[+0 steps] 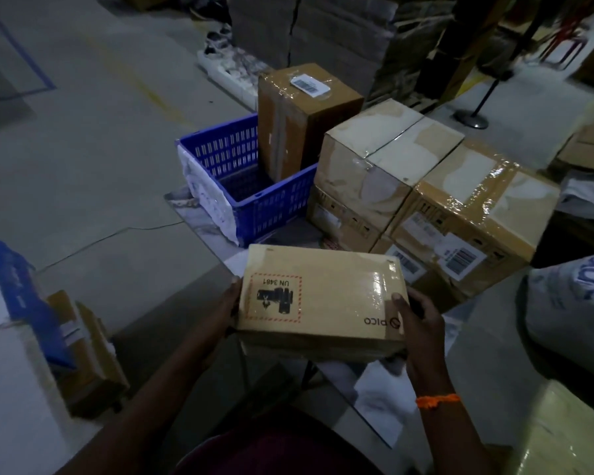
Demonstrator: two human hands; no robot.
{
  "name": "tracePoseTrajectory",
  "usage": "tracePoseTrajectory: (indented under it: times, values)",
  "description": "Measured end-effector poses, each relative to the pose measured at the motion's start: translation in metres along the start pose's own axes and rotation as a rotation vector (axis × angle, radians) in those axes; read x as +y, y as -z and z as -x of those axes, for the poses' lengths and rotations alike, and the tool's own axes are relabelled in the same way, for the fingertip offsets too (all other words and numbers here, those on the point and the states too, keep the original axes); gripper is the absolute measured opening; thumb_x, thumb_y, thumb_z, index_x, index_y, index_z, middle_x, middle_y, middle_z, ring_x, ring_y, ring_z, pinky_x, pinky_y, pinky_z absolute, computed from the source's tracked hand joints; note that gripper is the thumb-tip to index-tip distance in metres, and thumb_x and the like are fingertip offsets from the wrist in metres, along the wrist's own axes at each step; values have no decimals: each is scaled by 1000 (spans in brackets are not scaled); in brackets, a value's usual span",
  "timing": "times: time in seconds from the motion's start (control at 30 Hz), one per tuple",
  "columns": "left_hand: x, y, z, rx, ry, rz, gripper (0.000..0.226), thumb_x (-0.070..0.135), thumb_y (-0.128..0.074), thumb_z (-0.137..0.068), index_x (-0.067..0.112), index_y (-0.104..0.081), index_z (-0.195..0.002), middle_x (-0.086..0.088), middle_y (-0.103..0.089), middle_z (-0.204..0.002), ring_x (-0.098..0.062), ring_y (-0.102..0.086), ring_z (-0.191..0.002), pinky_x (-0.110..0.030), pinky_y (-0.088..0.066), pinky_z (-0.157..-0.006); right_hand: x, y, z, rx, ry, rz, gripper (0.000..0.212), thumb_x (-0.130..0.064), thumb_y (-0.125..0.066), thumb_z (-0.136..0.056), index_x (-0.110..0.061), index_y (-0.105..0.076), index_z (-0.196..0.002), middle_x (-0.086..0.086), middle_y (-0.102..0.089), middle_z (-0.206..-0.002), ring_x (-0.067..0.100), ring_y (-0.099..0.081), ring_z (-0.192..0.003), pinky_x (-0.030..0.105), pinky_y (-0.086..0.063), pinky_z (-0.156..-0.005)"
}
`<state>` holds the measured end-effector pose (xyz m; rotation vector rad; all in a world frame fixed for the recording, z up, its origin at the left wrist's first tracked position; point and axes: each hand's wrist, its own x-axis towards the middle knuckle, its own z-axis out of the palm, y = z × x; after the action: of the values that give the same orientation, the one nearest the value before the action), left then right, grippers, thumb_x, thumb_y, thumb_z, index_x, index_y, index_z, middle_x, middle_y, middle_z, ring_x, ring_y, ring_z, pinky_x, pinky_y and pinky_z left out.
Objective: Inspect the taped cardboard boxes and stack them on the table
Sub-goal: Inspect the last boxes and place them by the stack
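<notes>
Head cam looking down, pretty dim, but the layout is readable. Going from the left: the person's left hand (228, 303) is clamped on the left short end of the small box (319, 296). The palm is against the side and the fingers are tucked out of sight underneath, so it reads as a grip, not just a touch. Up beyond that hand a blue crate (247, 200) sits on the surface (189, 214), with a tall box (299, 111) standing on end inside it. The small box is held flat in the air over the edge of the surface, hazard label face up. Its long axis runs side to side, straight from one hand to the other. The right hand (422, 320) holds the right short end, thumb on the taped top and fingers curled under. Then the bit that matters: the stack of taped boxes (460, 200) lies ahead and off to the right, so it's on the right hand's side. Best guess is the small box has to travel forward, right and probably up, right hand leading, with the long axis maybe swung round to match the tops of the stack.
</notes>
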<state>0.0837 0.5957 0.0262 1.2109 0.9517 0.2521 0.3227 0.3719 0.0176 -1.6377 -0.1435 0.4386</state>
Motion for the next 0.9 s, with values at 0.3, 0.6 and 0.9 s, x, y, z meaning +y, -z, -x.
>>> tracePoseTrajectory:
  times: [0.3,0.6,0.9]
  values:
    - [10,-9,-25,6,-37,-128,32,43,-43,-106,33,-56,-133,4,-74,-110,-11,-73,-92,-29,-55,-71,15,6,8,67,-12,32,40,-21,-71,-96,-12,-60,-134,8,-72,-114,9,-74,-81,18,-56,-57]
    - [27,-12,-46,24,-56,-196,31,37,-50,-105,35,-54,-135,4,-72,-110,-16,-72,-96,-34,-57,-72,7,6,-7,-52,-31,131,19,-22,-64,-102,-18,-62,-120,2,-72,-99,-4,-70,-66,15,-52,-54]
    - [37,-10,-47,115,-160,-95,50,64,-56,-92,27,-57,-125,-1,-69,-116,-22,-68,-104,-51,-58,-85,-14,2,-8,65,55,88,28,-35,-59,-104,-13,-62,-120,3,-68,-110,21,-64,-103,38,-52,-82]
